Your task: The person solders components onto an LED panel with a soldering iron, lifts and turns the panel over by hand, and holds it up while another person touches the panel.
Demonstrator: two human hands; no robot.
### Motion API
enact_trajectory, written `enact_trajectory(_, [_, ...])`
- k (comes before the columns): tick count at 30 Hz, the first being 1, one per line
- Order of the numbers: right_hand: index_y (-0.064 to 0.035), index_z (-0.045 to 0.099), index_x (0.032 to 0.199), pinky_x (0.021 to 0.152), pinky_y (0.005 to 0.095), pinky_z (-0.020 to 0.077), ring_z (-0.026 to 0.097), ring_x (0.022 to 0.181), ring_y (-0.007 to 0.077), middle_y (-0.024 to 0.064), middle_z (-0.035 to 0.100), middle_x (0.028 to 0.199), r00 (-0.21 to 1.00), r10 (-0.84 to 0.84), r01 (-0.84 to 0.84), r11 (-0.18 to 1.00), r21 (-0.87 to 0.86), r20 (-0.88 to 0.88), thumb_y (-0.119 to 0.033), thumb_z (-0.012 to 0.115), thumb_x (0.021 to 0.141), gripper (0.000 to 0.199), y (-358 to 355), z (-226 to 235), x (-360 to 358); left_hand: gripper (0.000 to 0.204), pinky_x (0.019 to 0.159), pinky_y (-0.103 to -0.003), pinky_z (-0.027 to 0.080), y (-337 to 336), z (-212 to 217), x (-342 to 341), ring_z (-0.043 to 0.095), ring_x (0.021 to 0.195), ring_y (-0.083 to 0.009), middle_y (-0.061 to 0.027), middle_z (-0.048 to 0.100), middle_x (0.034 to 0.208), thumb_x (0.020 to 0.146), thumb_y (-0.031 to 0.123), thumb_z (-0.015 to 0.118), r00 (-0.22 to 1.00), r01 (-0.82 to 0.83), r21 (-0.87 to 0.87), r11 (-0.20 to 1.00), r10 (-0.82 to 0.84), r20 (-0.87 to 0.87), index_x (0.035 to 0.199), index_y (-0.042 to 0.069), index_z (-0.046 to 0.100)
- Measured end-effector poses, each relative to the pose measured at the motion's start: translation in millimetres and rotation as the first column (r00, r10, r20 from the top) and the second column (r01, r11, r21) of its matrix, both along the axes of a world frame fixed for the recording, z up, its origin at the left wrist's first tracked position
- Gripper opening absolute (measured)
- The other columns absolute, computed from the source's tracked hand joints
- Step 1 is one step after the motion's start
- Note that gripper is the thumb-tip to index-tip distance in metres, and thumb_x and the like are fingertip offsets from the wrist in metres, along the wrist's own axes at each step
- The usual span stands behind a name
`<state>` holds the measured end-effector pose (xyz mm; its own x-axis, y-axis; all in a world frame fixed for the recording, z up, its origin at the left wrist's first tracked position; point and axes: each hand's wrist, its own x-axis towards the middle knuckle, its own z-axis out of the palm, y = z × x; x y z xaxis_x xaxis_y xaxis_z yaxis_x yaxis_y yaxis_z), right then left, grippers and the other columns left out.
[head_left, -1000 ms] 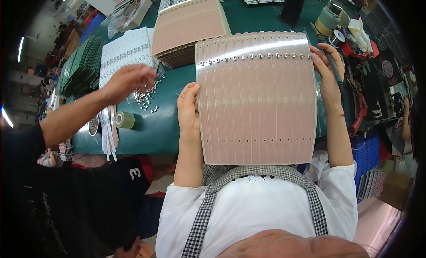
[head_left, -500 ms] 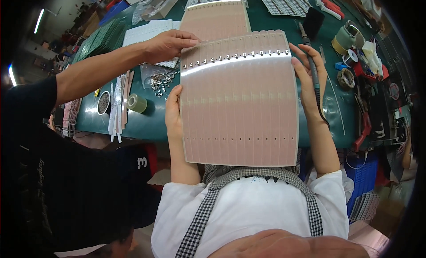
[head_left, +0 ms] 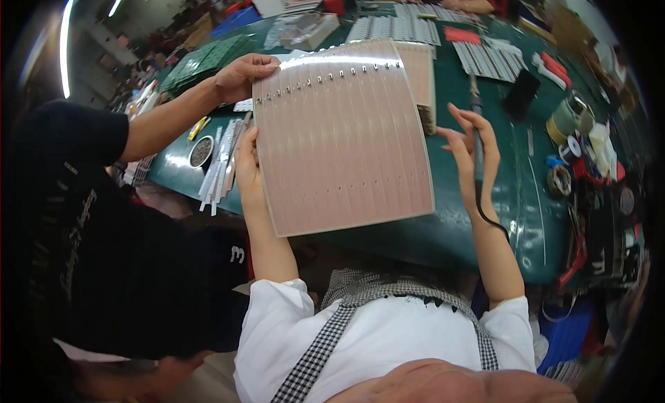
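A pinkish, flexible panel of narrow strips [head_left: 339, 150] is held up in front of me, with small metal tabs in a row near its top. My left hand [head_left: 247, 157] grips its left edge, the fingers partly hidden behind it. A co-worker's hand [head_left: 246, 74] pinches the panel's upper left corner. To the right, apart from the panel, my right hand [head_left: 474, 143] has thumb and forefinger stretched out. A soldering iron [head_left: 478, 150] is lodged between its fingers, tip pointing away, black cord running down along my forearm.
Behind the panel lies a stack of similar panels [head_left: 421, 77] on the green table [head_left: 457, 230]. Metal strips [head_left: 222, 167] and a cup of small parts [head_left: 201, 151] are at left. A black phone [head_left: 521, 94], a green jar [head_left: 569, 119] and a solder spool [head_left: 571, 149] stand at right.
My right hand has let go of the panel's right edge and is now apart from it, still with the soldering iron. The panel has shifted left and tilted, along with the co-worker's hand.
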<state>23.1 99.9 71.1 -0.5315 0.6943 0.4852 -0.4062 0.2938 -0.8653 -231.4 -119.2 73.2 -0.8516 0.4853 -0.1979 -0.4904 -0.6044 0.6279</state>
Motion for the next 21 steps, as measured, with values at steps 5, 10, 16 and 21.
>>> enact_trajectory(5, [-0.0024,0.047,0.110,0.079,0.0261,0.0468,0.061,0.092,0.0167,0.0140,0.054,0.119,0.990,-0.133,0.132,0.991,0.036,0.053,-0.002,0.057,0.084,0.028,22,-16,5,0.006,0.036,-0.015,0.022,-9,-7,-72,0.031,0.039,-0.0003,0.0034,0.057,0.065,0.081,0.008,0.061,0.944,-0.157,0.000,0.988,0.150,-0.293,0.085,0.003,0.061])
enact_trajectory(10, [-0.0023,0.050,0.106,0.081,0.0274,0.0458,0.059,0.097,0.0179,0.0164,0.054,0.120,0.999,-0.052,0.052,0.991,0.123,0.004,0.003,0.056,0.083,0.025,18,-25,-15,0.012,0.037,-0.016,0.024,-21,20,-84,0.032,0.041,-0.0018,0.0040,0.051,0.061,0.087,0.014,0.056,0.796,-0.443,-0.074,0.893,0.355,-0.490,0.086,0.003,0.061])
enact_trajectory(16, [-0.0035,0.045,0.108,0.089,0.0317,0.0432,0.057,0.101,0.0213,0.0193,0.051,0.122,0.968,-0.203,0.141,0.925,0.353,0.145,-0.006,0.054,0.087,0.023,50,-53,1,0.047,0.043,-0.018,0.027,7,53,84,0.033,0.046,-0.0041,0.0042,0.038,0.055,0.094,0.041,0.038,0.859,-0.254,-0.259,0.932,0.094,-0.504,0.107,-0.002,0.051])
enact_trajectory(21, [-0.0084,0.036,0.095,0.088,0.0368,0.0413,0.054,0.095,0.0223,0.0211,0.053,0.114,0.976,0.015,0.028,0.982,0.189,-0.219,-0.019,0.063,0.083,0.031,5,-42,-2,0.022,0.061,-0.025,0.041,129,55,197,0.052,0.067,-0.0097,-0.0073,0.056,0.087,0.094,0.026,0.040,0.205,0.289,-0.402,0.869,-0.466,-0.861,0.098,0.005,0.046])
